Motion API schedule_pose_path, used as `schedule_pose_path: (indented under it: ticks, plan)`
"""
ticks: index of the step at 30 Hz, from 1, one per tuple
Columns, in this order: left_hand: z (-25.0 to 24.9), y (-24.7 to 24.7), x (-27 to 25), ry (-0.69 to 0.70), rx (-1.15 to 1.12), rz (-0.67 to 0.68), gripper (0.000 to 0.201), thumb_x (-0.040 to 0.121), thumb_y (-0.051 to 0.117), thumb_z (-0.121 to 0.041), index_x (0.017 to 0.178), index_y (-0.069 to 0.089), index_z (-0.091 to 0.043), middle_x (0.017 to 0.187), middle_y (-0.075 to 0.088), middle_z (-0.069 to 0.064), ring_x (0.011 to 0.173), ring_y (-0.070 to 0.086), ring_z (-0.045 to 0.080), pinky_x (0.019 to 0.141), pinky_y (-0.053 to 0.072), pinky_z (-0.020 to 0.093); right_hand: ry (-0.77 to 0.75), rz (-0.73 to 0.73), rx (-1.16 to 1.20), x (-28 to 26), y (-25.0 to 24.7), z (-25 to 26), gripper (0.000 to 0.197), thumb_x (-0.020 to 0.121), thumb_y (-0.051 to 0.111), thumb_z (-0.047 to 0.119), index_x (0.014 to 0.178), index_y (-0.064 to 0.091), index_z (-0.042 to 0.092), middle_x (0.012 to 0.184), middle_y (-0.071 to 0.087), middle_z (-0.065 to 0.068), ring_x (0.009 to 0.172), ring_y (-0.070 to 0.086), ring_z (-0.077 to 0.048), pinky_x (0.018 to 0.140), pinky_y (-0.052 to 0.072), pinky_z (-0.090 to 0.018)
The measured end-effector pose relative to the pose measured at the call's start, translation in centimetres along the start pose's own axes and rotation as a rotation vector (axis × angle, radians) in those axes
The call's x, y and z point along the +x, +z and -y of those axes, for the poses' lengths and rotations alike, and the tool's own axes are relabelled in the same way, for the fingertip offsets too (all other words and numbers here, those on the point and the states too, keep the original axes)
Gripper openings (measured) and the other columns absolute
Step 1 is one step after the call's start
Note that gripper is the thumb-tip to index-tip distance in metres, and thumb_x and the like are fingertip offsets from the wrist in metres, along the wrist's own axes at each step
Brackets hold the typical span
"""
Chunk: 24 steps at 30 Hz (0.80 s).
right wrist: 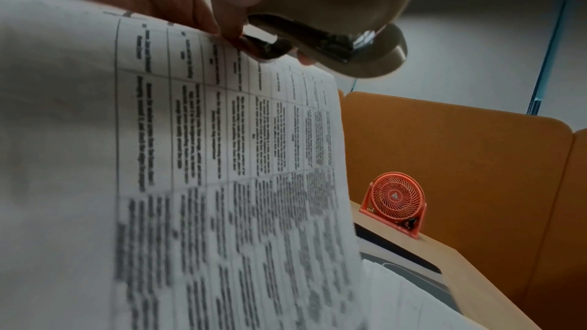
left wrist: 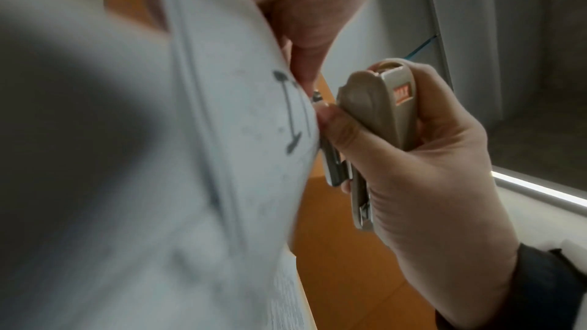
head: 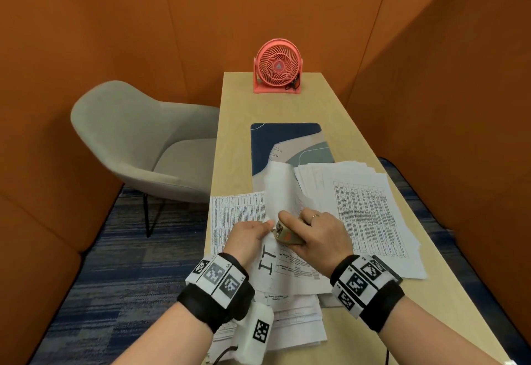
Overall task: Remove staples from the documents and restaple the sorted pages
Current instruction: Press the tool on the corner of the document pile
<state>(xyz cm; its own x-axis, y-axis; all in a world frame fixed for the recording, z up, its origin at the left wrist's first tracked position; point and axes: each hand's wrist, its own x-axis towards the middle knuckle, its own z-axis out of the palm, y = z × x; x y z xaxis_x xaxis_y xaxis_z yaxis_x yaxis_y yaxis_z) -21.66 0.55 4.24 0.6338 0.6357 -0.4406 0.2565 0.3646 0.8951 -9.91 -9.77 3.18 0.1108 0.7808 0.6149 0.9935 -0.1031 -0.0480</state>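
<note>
Paper (head: 283, 201), thin and printed with tables, curls up over the wooden desk (head: 324, 112), its corner pinched by the left hand (head: 250, 234) while the right hand (head: 319, 232) grips a rounded beige stapler (head: 286, 234) against it.

Wooden table (head: 339, 112), fan (head: 277, 66), mat (head: 287, 140), papers (head: 362, 206)
</note>
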Motion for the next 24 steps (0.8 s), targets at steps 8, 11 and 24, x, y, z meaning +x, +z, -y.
schedule_pose_path:
  ticks: [8,11,24]
  plan:
    - [-0.1,0.3,0.3,0.029,-0.013,0.037,0.022,0.093,0.052,-0.012,0.091,0.063,0.008,0.101,0.063,0.034,0.093,0.062,0.043,0.091,0.048,0.053,0.596,0.233,0.355,0.5,-1.1,0.2,0.043,0.082,0.062,0.053,0.12,0.051,0.036,0.086,0.061,0.011,0.079,0.061,-0.016,0.069,0.049,-0.028]
    - [0.0,0.1,0.4,0.081,0.07,0.118,0.014,0.088,0.057,-0.003,0.097,0.063,0.007,0.099,0.066,0.03,0.091,0.064,0.042,0.088,0.051,0.05,0.763,0.244,0.618,0.2,-0.5,-0.2,0.035,0.074,0.072,0.051,0.102,0.05,0.047,0.085,0.064,0.012,0.08,0.062,-0.015,0.075,0.053,-0.035]
    - [0.6,0.5,0.3,0.28,0.433,0.079,0.003,0.082,0.066,-0.006,0.083,0.069,-0.006,0.086,0.071,0.018,0.084,0.067,0.034,0.082,0.054,0.046,1.001,0.258,1.193,-1.0,-0.8,-0.5,0.023,0.078,0.075,0.014,0.095,0.06,0.011,0.065,0.06,-0.005,0.047,0.05,-0.016,0.043,0.042,-0.025]
